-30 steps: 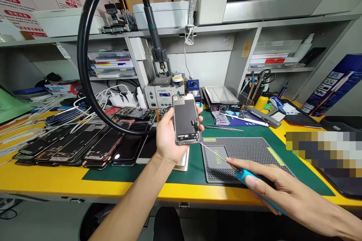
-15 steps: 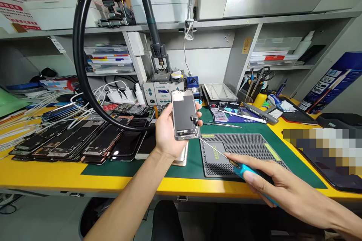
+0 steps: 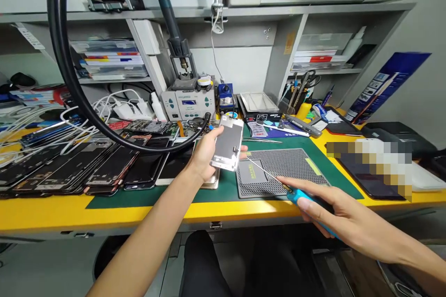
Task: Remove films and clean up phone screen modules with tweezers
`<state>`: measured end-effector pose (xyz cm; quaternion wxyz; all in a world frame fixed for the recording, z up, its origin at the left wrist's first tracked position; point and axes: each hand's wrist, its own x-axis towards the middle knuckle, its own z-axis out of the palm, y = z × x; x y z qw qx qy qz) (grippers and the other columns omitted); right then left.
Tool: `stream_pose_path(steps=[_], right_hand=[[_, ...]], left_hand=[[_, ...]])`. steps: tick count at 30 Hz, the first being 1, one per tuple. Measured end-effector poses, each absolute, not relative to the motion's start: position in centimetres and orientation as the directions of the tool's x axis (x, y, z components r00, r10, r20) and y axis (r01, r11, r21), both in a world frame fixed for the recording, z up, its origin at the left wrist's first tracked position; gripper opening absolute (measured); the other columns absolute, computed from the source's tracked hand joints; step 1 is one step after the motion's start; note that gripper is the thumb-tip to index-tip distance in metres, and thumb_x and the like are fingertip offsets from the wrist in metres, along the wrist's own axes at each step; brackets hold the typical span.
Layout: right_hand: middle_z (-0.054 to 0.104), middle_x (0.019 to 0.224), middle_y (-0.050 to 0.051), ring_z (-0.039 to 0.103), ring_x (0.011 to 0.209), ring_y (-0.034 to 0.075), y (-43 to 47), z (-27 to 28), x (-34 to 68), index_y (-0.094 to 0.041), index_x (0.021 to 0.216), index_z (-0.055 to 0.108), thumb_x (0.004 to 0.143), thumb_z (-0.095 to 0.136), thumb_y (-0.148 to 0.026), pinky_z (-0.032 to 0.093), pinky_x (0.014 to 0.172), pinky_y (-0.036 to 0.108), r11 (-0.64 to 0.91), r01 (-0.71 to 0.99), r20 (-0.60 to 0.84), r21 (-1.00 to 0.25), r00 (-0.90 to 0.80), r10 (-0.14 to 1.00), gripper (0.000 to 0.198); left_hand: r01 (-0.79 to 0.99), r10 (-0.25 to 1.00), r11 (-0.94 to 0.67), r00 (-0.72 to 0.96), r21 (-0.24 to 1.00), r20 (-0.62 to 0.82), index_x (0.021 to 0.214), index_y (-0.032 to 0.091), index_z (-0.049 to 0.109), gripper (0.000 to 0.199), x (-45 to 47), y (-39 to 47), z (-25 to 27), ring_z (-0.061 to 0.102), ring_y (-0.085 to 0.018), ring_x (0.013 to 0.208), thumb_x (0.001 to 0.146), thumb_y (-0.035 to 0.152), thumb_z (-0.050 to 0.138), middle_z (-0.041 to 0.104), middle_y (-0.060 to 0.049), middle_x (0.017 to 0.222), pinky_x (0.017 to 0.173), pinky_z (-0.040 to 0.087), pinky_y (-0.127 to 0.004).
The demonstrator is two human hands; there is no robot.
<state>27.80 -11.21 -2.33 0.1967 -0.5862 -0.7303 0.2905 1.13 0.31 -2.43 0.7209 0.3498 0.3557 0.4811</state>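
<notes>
My left hand (image 3: 205, 154) grips a phone screen assembly (image 3: 228, 139) by its edges, thumb on the left side and fingertips showing at the right. The dark back of the screen faces me, with a small black flex connector at its lower right. In my right hand (image 3: 331, 209) is a screwdriver (image 3: 295, 195) with a blue handle and a long thin shaft. Its tip points left, just right of the screen's lower edge and close to my left fingertips. A grey perforated pad (image 3: 292, 162) lies below the shaft on a green mat (image 3: 226, 192).
Stacked phone screens (image 3: 73, 164) and phones (image 3: 144, 169) line the bench's left side. A thick black hose (image 3: 62, 55) arcs in front at left. Behind stand a soldering station (image 3: 188, 102) and a heating plate (image 3: 259, 106). Tweezers (image 3: 263, 140) lie behind the pad.
The camera view has shifted and dipped. My left hand has tilted the screen, whose back now looks brighter. The screwdriver tip stands slightly farther from the screen edge.
</notes>
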Motion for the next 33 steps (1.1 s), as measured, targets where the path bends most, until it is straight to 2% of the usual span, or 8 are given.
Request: stream_pose_path(steps=[7, 14, 19, 24, 27, 29, 31, 33], right_hand=[[0.057, 0.146, -0.001, 0.054, 0.134, 0.03, -13.0, -1.7, 29.2, -0.038, 0.145, 0.053, 0.098, 0.047, -0.056, 0.041, 0.114, 0.046, 0.194, 0.742, -0.055, -0.642, -0.297, 0.953, 0.05], [0.051, 0.152, -0.003, 0.049, 0.139, 0.027, -14.3, -2.1, 30.6, -0.039, 0.149, 0.046, 0.1, 0.045, -0.053, 0.036, 0.117, 0.045, 0.217, 0.741, -0.019, -0.635, -0.296, 0.955, 0.051], [0.052, 0.152, -0.002, 0.049, 0.139, 0.028, -15.0, -2.8, 31.1, -0.037, 0.149, 0.047, 0.1, 0.047, -0.052, 0.036, 0.117, 0.045, 0.201, 0.736, 0.015, -0.646, -0.252, 0.968, 0.051], [0.062, 0.141, 0.001, 0.056, 0.132, 0.028, -15.9, -4.1, 30.4, -0.035, 0.147, 0.05, 0.098, 0.052, -0.051, 0.042, 0.113, 0.043, 0.159, 0.63, 0.068, -0.76, -0.166, 0.984, 0.052], [0.076, 0.107, 0.006, 0.072, 0.1, 0.026, -16.6, -5.2, 29.2, -0.028, 0.15, 0.047, 0.096, 0.055, -0.053, 0.059, 0.091, 0.037, 0.069, 0.489, 0.037, -0.87, -0.076, 0.996, 0.06], [0.074, 0.087, 0.006, 0.07, 0.075, 0.022, -17.2, -6.0, 28.2, -0.025, 0.149, 0.049, 0.094, 0.056, -0.055, 0.061, 0.07, 0.03, 0.015, 0.394, -0.01, -0.919, -0.062, 0.998, 0.063], [0.068, 0.077, 0.005, 0.063, 0.06, 0.018, -17.8, -6.9, 27.1, -0.024, 0.148, 0.052, 0.094, 0.054, -0.059, 0.057, 0.057, 0.027, -0.023, 0.31, -0.053, -0.951, -0.088, 0.995, 0.065], [0.063, 0.074, 0.003, 0.057, 0.055, 0.015, -18.3, -7.9, 26.1, -0.023, 0.148, 0.051, 0.094, 0.05, -0.063, 0.054, 0.052, 0.026, -0.055, 0.233, -0.086, -0.971, -0.124, 0.989, 0.067]], left_hand=[[-0.189, 0.961, 0.229, 0.2, 0.955, -0.191, 0.117, 0.014, 0.06, 0.043, 2.6, -0.3, -2.4, 0.067, -0.018, 0.049, 0.076, 0.014, 0.073, 0.072, -0.006, 0.072, 0.043, 0.05, -0.024], [0.169, 0.966, 0.041, 0.245, 0.985, -0.082, 0.116, 0.017, 0.058, 0.04, 5.2, -1.8, -2.5, 0.063, -0.018, 0.051, 0.077, 0.016, 0.069, 0.072, -0.004, 0.073, 0.044, 0.041, -0.024], [0.422, 0.965, -0.167, 0.254, 0.891, 0.061, 0.108, 0.02, 0.064, 0.03, 5.9, -2.2, -3.6, 0.067, -0.03, 0.087, 0.078, 0.023, 0.067, 0.073, -0.012, 0.094, 0.074, 0.047, -0.036], [0.548, 0.953, -0.288, 0.246, 0.785, 0.177, 0.094, 0.018, 0.071, 0.022, 5.7, -3.2, -3.6, 0.049, -0.04, 0.119, 0.076, 0.03, 0.069, 0.066, -0.017, 0.109, 0.104, 0.032, -0.048], [0.525, 0.945, -0.307, 0.264, 0.794, 0.191, 0.1, 0.018, 0.074, 0.026, 6.0, -4.9, -2.9, 0.049, -0.035, 0.118, 0.082, 0.033, 0.064, 0.065, -0.015, 0.114, 0.102, 0.036, -0.046], [0.429, 0.941, -0.261, 0.315, 0.865, 0.128, 0.104, 0.018, 0.075, 0.03, 6.3, -6.6, -2.4, 0.058, -0.026, 0.093, 0.087, 0.038, 0.059, 0.068, -0.012, 0.105, 0.083, 0.046, -0.037], [0.146, 0.94, -0.072, 0.34, 0.987, 0.018, 0.102, 0.017, 0.076, 0.031, 6.7, -8.2, -2.2, 0.055, -0.017, 0.074, 0.088, 0.039, 0.061, 0.07, -0.01, 0.094, 0.066, 0.044, -0.028], [-0.203, 0.945, 0.152, 0.316, 0.967, -0.083, 0.094, 0.015, 0.078, 0.024, 7.1, -9.6, -2.5, 0.053, -0.013, 0.072, 0.083, 0.034, 0.07, 0.07, -0.009, 0.091, 0.061, 0.04, -0.023]])
